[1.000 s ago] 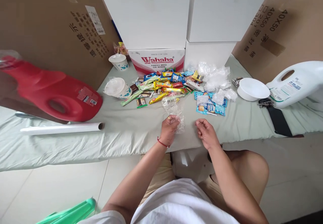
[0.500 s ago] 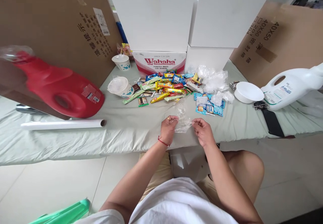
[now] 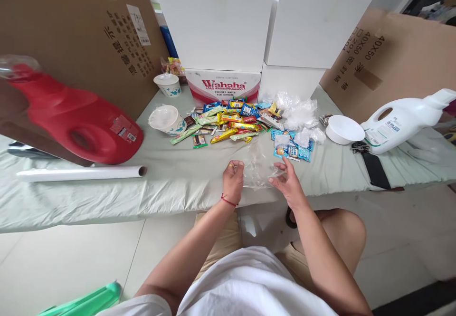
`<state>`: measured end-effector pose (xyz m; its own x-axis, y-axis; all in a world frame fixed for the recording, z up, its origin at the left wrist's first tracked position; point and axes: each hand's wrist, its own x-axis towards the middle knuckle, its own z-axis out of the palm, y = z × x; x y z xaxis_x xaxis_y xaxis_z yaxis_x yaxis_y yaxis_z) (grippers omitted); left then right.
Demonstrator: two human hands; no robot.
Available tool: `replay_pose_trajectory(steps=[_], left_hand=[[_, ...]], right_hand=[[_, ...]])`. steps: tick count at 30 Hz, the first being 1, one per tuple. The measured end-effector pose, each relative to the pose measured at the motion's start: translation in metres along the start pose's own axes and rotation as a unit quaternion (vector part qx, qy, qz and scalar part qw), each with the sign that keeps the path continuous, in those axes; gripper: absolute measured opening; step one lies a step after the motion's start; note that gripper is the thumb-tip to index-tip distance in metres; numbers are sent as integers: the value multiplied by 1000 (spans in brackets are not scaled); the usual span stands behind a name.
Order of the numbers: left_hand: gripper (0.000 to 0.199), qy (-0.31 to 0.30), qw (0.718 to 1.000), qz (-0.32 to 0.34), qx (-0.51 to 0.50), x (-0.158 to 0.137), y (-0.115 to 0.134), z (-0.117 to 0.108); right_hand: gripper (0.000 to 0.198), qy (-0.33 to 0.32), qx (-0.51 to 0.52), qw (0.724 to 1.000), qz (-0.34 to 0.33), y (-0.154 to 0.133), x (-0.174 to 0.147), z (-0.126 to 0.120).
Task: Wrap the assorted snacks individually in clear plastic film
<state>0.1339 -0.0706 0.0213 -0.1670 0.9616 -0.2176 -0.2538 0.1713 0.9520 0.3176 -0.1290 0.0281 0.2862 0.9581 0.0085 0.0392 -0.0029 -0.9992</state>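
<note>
A thin, clear plastic cover (image 3: 257,171) is spread between my hands above the front of the cloth-covered table. My left hand (image 3: 233,180) is closed, pinching the cover's left edge between thumb and fingers. At the right edge, my right hand (image 3: 288,181) has its thumb and fingers apart, touching the film. Just beyond lie a heap of wrapped snacks (image 3: 235,123) and some blue packets (image 3: 292,149). Crumpled clear plastic (image 3: 297,111) is piled behind the packets. A patterned paper bowl (image 3: 167,120) with clear plastic over its top stands to the left.
A red jug (image 3: 81,116) and a white roll (image 3: 81,173) lie left. On the right are a white bowl (image 3: 344,129), a white bottle (image 3: 402,121) and a black strap-like object (image 3: 374,169). White boxes (image 3: 217,26) stand behind, between brown cardboard panels (image 3: 409,54).
The clear cover has widened between my hands. My right hand's fingers have gone from a pinch to spread apart, while my left keeps its pinch. The view has shifted slightly.
</note>
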Motion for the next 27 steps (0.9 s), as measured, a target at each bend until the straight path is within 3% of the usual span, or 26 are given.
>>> replay_pose_trajectory(steps=[3, 5, 8, 10, 12, 14, 17, 19, 20, 22, 25, 27], left_hand=[[26, 16, 1000, 14, -8, -1, 3, -6], [28, 52, 998, 16, -32, 0, 4, -16], [29, 98, 994, 4, -50, 1, 4, -41], [29, 111, 994, 4, 2, -2, 2, -63], [37, 117, 985, 46, 122, -8, 4, -83], [54, 102, 947, 135, 274, -14, 12, -94], [80, 27, 857, 256, 447, -21, 29, -87], [87, -11, 815, 282, 506, -16, 40, -69], [88, -18, 807, 278, 520, -10, 44, -59], [82, -34, 821, 238, 518, 9, 47, -41], [43, -103, 887, 128, 431, 44, 42, -29], [27, -128, 914, 96, 374, 61, 33, -30]], right_hand=[[61, -34, 22, 999, 25, -10, 15, 3], [49, 0, 56, 997, 50, -11, 16, 6], [52, 65, 100, 988, 103, -6, 7, 10], [53, 77, 106, 983, 129, -1, 0, 12], [52, 70, 102, 983, 133, 2, -6, 13], [50, 58, 90, 986, 126, 3, -9, 14], [46, 34, 54, 993, 99, 1, -11, 16], [42, 12, 23, 997, 74, 0, -12, 17], [41, -2, 9, 998, 61, -1, -13, 17], [38, -23, -7, 999, 40, -2, -16, 15], [40, -22, 0, 999, 39, 0, -21, 5], [43, -7, 11, 998, 60, 2, -26, -5]])
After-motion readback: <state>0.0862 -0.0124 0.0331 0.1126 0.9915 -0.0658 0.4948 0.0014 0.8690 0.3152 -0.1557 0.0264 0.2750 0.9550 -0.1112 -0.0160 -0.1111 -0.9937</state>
